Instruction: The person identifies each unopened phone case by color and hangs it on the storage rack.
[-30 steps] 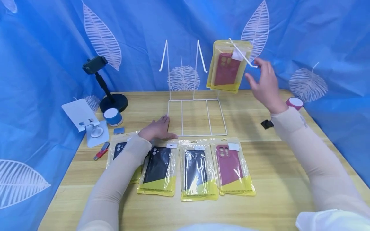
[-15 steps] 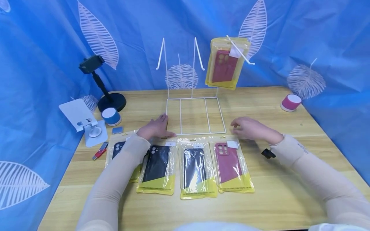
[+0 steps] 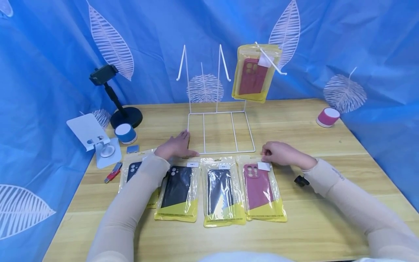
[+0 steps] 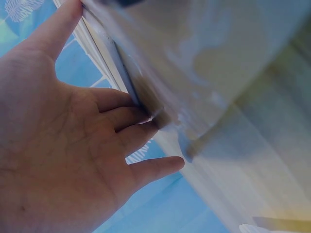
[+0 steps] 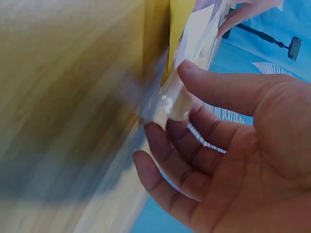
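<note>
A pink phone case in a clear-and-yellow zip bag [image 3: 258, 185] lies at the right end of a row of bagged cases. My right hand [image 3: 282, 153] pinches its top right corner, thumb above and fingers curled at the edge in the right wrist view. My left hand [image 3: 175, 146] rests flat with spread fingers at the left front corner of the white wire rack [image 3: 229, 152], above the bagged black cases [image 3: 176, 187]. Another bagged pink case [image 3: 253, 76] hangs on the rack's right hook, with more bags behind it. The other two hooks hold nothing.
Another bagged black case [image 3: 220, 193] lies mid-row; one at the left is partly under my left sleeve. Around them stand a white folding stand [image 3: 88, 131], black phone holder [image 3: 126, 116], blue speaker [image 3: 126, 134], red USB stick [image 3: 113, 173] and pink speaker [image 3: 328, 117].
My right hand has come down from beside the hanging bags to the top of the pink case's bag on the table and taken its corner. My left hand has stayed by the rack.
</note>
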The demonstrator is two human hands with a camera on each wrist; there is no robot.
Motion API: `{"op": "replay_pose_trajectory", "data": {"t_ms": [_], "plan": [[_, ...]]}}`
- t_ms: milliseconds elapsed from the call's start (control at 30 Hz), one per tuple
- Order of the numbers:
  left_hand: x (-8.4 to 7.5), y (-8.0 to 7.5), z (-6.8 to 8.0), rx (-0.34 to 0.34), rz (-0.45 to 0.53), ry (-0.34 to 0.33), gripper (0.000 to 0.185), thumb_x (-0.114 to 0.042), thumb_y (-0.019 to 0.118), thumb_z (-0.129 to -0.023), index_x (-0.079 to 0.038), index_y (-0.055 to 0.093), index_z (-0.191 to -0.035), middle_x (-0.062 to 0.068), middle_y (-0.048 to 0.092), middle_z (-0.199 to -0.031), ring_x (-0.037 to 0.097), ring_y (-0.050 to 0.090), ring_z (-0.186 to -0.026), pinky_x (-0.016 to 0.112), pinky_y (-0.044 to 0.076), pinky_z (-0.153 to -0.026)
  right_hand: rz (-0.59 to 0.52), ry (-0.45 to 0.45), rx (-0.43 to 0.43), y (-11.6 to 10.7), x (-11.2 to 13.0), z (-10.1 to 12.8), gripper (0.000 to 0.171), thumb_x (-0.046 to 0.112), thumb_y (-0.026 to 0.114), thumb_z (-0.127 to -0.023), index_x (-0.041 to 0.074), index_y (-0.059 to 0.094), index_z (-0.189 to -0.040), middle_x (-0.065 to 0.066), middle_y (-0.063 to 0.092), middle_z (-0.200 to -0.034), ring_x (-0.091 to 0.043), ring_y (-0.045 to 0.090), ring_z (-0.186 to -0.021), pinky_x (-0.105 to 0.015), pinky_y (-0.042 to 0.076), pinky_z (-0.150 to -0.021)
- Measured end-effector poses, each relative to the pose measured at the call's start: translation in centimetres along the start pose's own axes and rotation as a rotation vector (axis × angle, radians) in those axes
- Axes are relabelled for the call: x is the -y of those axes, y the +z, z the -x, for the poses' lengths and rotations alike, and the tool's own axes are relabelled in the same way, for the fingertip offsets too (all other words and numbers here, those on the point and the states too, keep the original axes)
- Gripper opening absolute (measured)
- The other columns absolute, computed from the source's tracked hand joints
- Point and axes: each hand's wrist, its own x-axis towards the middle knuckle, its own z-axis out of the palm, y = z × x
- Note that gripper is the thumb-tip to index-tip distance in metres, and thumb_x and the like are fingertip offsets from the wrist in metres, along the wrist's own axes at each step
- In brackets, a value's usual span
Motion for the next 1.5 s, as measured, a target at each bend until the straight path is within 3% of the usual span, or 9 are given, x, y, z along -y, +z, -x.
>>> {"op": "replay_pose_trajectory", "data": {"t_ms": [200,400,533,633,867,1067,1200,1367,1500], "plan": [[0.1,0.1,0.0,-0.006,0.006,-0.005,0.110,-0.063,0.057,-0.091,0.001,-0.003,-0.157,0.018,-0.007,-0.166,0.032,-0.003,-0.155,0.058,0.005,-0.124,-0.004,-0.008,-0.092,-0.8,-0.4,1.0,0.009,0.021,0.068,-0.093,0.016,0.064,-0.088,0.003,0.065,-0.081,-0.012,0.057,-0.073,-0.032,0.049,-0.068],[0.3,0.3,0.0,-0.007,0.000,0.000,0.112,-0.065,0.057,-0.091,0.002,-0.003,-0.157,0.019,-0.008,-0.166,0.033,-0.003,-0.155,0.060,0.004,-0.123,-0.133,-0.009,-0.234,-2.5,0.0,2.4,0.011,0.025,0.063,-0.099,0.015,0.064,-0.097,0.001,0.069,-0.086,-0.012,0.061,-0.076,-0.032,0.051,-0.070],[0.4,0.3,-0.1,-0.008,0.005,-0.002,0.112,-0.065,0.057,-0.090,0.002,-0.003,-0.157,0.018,-0.008,-0.166,0.033,-0.004,-0.155,0.060,0.004,-0.123,-0.242,-0.027,-0.387,-3.6,0.8,3.4,0.012,0.024,0.062,-0.099,0.012,0.064,-0.101,-0.004,0.071,-0.090,-0.009,0.062,-0.073,-0.025,0.051,-0.066],[0.4,0.4,-0.1,-0.008,0.004,-0.004,0.112,-0.066,0.057,-0.090,0.002,-0.003,-0.157,0.019,-0.008,-0.166,0.033,-0.004,-0.155,0.060,0.004,-0.123,-0.293,-0.096,-0.513,-4.3,1.5,3.9,0.008,0.015,0.062,-0.099,0.008,0.064,-0.103,-0.005,0.069,-0.087,-0.008,0.059,-0.066,-0.021,0.048,-0.058],[0.4,0.3,0.0,-0.011,0.003,0.002,0.112,-0.065,0.057,-0.090,0.002,-0.003,-0.157,0.019,-0.008,-0.166,0.033,-0.003,-0.155,0.061,0.005,-0.123,-0.317,-0.313,-0.842,-7.3,2.9,4.4,0.009,-0.010,0.061,-0.092,-0.007,0.063,-0.099,0.019,0.060,-0.084,-0.002,0.050,-0.060,-0.012,0.041,-0.053],[0.4,0.2,-0.1,-0.014,0.005,-0.005,0.111,-0.064,0.058,-0.091,0.001,-0.002,-0.157,0.019,-0.007,-0.166,0.033,-0.003,-0.155,0.060,0.004,-0.123,-0.358,-0.375,-1.103,-11.6,4.6,3.4,0.019,0.003,0.059,-0.097,-0.016,0.058,-0.099,0.015,0.061,-0.089,-0.002,0.044,-0.061,-0.014,0.036,-0.054],[0.3,0.2,0.0,-0.012,-0.001,-0.001,0.111,-0.064,0.057,-0.091,0.002,-0.003,-0.157,0.019,-0.007,-0.166,0.033,-0.003,-0.155,0.060,0.004,-0.123,-0.369,-0.306,-1.154,-13.5,5.0,2.6,0.021,0.010,0.057,-0.100,-0.011,0.059,-0.102,0.016,0.059,-0.091,-0.004,0.042,-0.062,-0.016,0.034,-0.055],[0.1,0.2,0.2,-0.011,-0.011,0.013,0.110,-0.064,0.056,-0.092,0.003,-0.003,-0.157,0.019,-0.008,-0.166,0.034,-0.003,-0.155,0.062,0.004,-0.122,-0.400,-0.230,-1.133,-14.4,4.8,1.7,0.022,0.012,0.056,-0.100,-0.009,0.058,-0.106,0.017,0.057,-0.091,-0.005,0.046,-0.067,-0.016,0.036,-0.058],[0.1,0.2,0.2,-0.016,-0.007,0.018,0.110,-0.064,0.056,-0.092,0.003,-0.002,-0.157,0.020,-0.008,-0.166,0.034,-0.003,-0.155,0.063,0.004,-0.122,-0.393,-0.227,-1.122,-14.5,4.4,1.1,0.022,0.013,0.057,-0.100,-0.007,0.059,-0.106,0.017,0.059,-0.090,-0.005,0.049,-0.070,-0.017,0.039,-0.060]]}}
